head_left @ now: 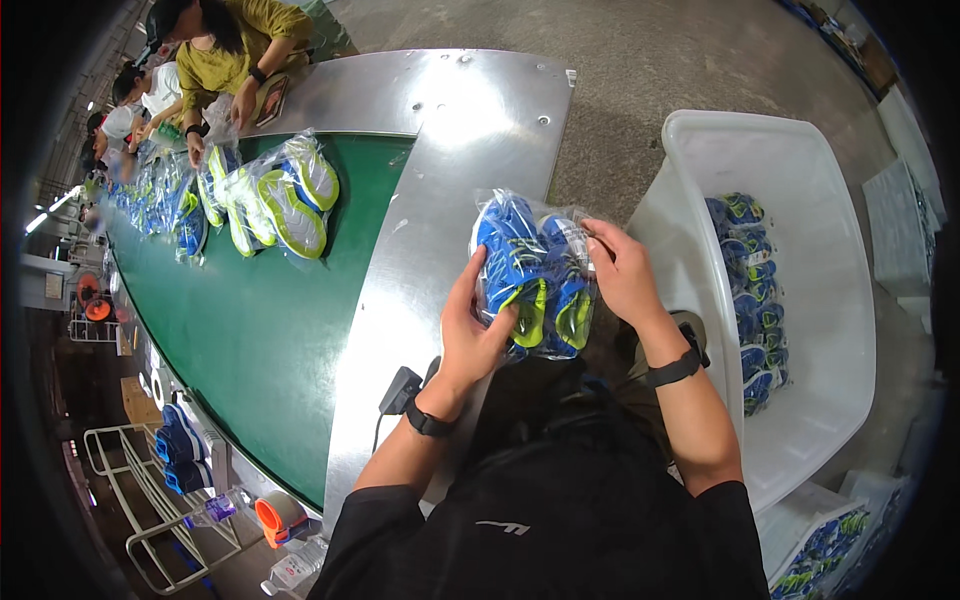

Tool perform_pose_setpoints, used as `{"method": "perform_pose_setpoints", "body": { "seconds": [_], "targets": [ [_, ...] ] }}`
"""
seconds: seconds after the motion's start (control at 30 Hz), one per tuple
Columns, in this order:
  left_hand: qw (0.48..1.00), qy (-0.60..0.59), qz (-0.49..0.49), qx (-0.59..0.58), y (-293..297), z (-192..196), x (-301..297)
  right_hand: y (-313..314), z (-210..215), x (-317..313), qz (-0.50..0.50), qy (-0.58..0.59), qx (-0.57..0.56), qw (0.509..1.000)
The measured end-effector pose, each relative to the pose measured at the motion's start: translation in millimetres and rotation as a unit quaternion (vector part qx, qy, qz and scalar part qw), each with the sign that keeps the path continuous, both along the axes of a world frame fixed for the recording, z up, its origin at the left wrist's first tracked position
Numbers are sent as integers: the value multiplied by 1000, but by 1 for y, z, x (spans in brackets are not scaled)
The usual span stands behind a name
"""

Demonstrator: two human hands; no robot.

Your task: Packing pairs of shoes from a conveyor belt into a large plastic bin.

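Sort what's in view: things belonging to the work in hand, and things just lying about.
Belonging to the work:
- bagged blue shoes held in the left hand and right hand
- bagged shoes on the belt
- green belt
- white bin holding more bagged shoes

Apparently just lying about:
- orange roll
- clear bottle

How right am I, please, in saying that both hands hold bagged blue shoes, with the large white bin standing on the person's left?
One detail is off: the head view shows the large white bin standing on the person's right. The left hand and right hand do hold bagged blue shoes.
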State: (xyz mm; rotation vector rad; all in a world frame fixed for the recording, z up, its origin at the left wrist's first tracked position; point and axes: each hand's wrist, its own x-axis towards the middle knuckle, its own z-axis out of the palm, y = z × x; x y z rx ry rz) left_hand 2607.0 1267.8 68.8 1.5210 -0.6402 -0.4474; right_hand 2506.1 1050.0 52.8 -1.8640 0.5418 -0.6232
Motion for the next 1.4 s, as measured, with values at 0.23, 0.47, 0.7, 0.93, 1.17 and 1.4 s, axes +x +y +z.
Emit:
{"method": "perform_pose_setpoints", "body": {
  "seconds": [0.23, 0.47, 0.7, 0.93, 1.17, 1.4],
  "targets": [
    [997, 76, -12, 22, 0, 16, 4, -2, 4, 4, -1, -2, 15, 1000],
    [990, 140, -4, -7, -1, 13, 10, -4, 13, 7, -14, 2, 3, 1000],
    [959, 276, 12, -60, 5, 9, 22, -4, 11, 4, -1, 4, 101, 995],
    [943, 325, 39, -55, -21, 19, -8, 16, 10, -43, 109, -25, 361, 926],
    [953, 295, -67, -25, -48, 38, -50, -14, 16, -87, -1, -78, 590, 804],
    [988, 123, -56, 74, -49, 20, -13, -98, 32, -211, -173, -214, 438, 856]
  ]
}}
